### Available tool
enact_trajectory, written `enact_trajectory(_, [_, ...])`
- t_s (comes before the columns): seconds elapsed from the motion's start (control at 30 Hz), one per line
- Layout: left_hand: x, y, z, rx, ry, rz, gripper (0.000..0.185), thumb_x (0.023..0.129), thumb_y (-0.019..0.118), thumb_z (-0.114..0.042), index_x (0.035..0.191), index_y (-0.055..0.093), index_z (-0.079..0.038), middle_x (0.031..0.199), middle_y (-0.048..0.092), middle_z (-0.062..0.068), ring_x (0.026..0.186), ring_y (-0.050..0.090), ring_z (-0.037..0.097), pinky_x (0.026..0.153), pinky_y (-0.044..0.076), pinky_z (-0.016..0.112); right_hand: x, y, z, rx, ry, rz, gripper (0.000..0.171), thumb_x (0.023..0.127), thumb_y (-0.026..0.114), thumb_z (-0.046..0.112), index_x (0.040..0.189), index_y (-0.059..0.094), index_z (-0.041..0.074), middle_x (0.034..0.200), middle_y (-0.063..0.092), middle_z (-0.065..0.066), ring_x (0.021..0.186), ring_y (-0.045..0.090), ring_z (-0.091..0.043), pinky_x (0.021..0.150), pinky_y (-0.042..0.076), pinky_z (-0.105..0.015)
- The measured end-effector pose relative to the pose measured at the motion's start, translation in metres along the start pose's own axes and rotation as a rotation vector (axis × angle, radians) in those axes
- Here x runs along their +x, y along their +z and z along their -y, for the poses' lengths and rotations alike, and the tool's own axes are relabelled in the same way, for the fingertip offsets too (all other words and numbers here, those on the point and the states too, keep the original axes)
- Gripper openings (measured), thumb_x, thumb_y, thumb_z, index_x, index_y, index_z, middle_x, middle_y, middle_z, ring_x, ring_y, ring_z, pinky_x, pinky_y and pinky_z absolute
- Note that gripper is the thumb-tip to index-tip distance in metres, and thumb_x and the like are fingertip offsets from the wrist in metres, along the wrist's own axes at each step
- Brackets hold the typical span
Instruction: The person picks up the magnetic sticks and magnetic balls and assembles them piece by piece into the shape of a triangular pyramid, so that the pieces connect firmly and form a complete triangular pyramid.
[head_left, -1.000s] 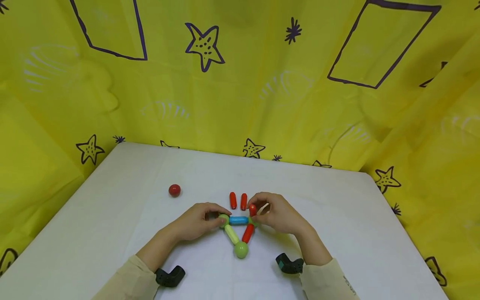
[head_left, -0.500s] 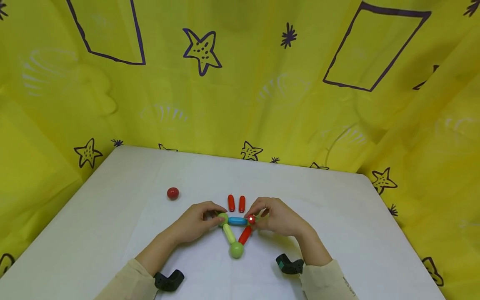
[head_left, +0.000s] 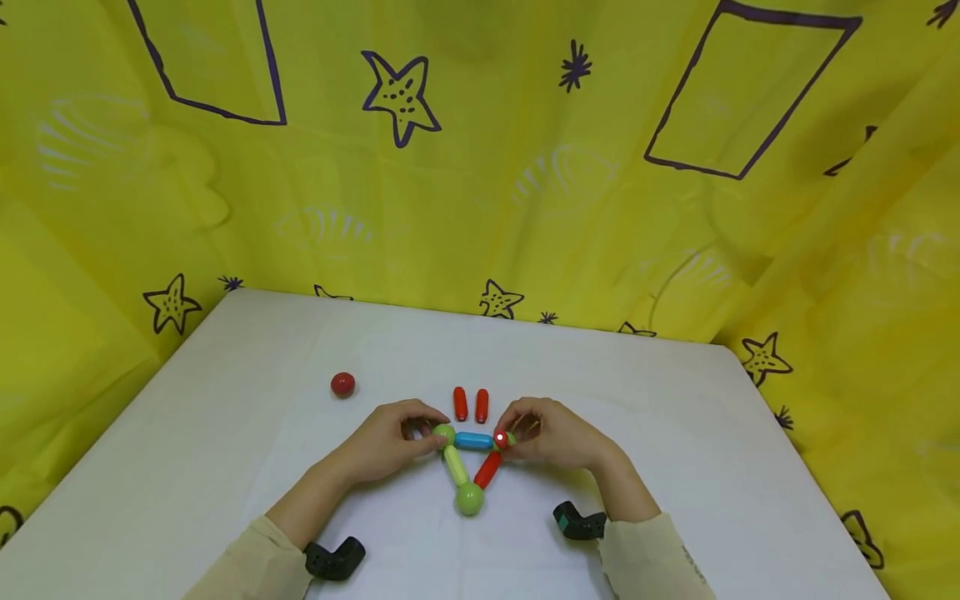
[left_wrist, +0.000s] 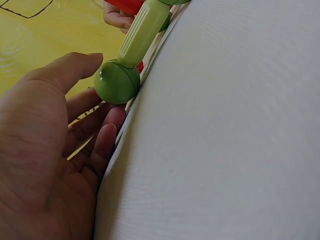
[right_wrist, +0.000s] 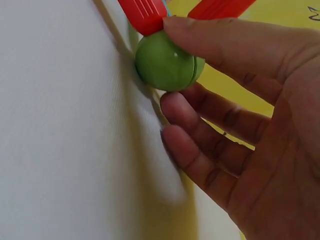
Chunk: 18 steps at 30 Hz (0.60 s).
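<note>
A triangle of building rods and green balls lies on the white table. Its sides are a blue rod (head_left: 474, 441), a pale green rod (head_left: 455, 467) and a red rod (head_left: 487, 470). My left hand (head_left: 386, 442) holds the left green ball (left_wrist: 117, 82) between thumb and fingers. At the right green ball (right_wrist: 167, 62), my right hand (head_left: 558, 435) pinches another red rod (head_left: 500, 438), which stands up from that ball with its end facing the head camera. The thumb partly covers this rod in the right wrist view. The near green ball (head_left: 470, 498) is untouched.
Two loose red rods (head_left: 471, 405) lie side by side just beyond the triangle. A red ball (head_left: 342, 384) rests farther left. Black wrist devices (head_left: 335, 559) sit at both sleeves. A yellow patterned curtain (head_left: 465, 183) hangs behind the white table (head_left: 285, 350).
The red rod in my right hand has tipped from leaning away to pointing up at the head camera, on the right ball. My left hand stays on its ball.
</note>
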<state>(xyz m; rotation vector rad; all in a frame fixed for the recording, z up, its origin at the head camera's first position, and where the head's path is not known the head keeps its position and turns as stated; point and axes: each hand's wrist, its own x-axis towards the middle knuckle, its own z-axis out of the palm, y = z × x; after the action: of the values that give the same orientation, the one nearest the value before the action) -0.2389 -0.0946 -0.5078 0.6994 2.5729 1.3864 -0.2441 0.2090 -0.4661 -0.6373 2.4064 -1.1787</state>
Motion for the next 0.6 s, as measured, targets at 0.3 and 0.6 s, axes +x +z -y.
enact_trajectory(0.3, [0.000, 0.000, -0.002, 0.007, 0.007, 0.010, 0.022, 0.097, 0.073, -0.033, 0.118, 0.075, -0.028, 0.100, 0.068, -0.010, 0.091, 0.059, 0.011, 0.079, 0.050, 0.023, 0.002, -0.006, -0.023, 0.105, -0.030, 0.030, 0.024, 0.087, 0.083, 0.015, 0.110, 0.075, 0.018, 0.100, 0.067, -0.004, 0.092, 0.057, -0.022, 0.076, 0.048, -0.024])
enact_trajectory(0.6, [0.015, -0.006, -0.014, -0.094, -0.168, 0.026, 0.036, 0.100, 0.069, -0.030, 0.135, 0.065, -0.019, 0.113, 0.069, -0.003, 0.091, 0.067, 0.013, 0.077, 0.056, 0.028, 0.001, -0.010, -0.029, 0.134, -0.031, 0.045, 0.026, 0.086, 0.084, 0.014, 0.110, 0.076, 0.016, 0.100, 0.068, -0.006, 0.090, 0.058, -0.020, 0.075, 0.049, -0.023])
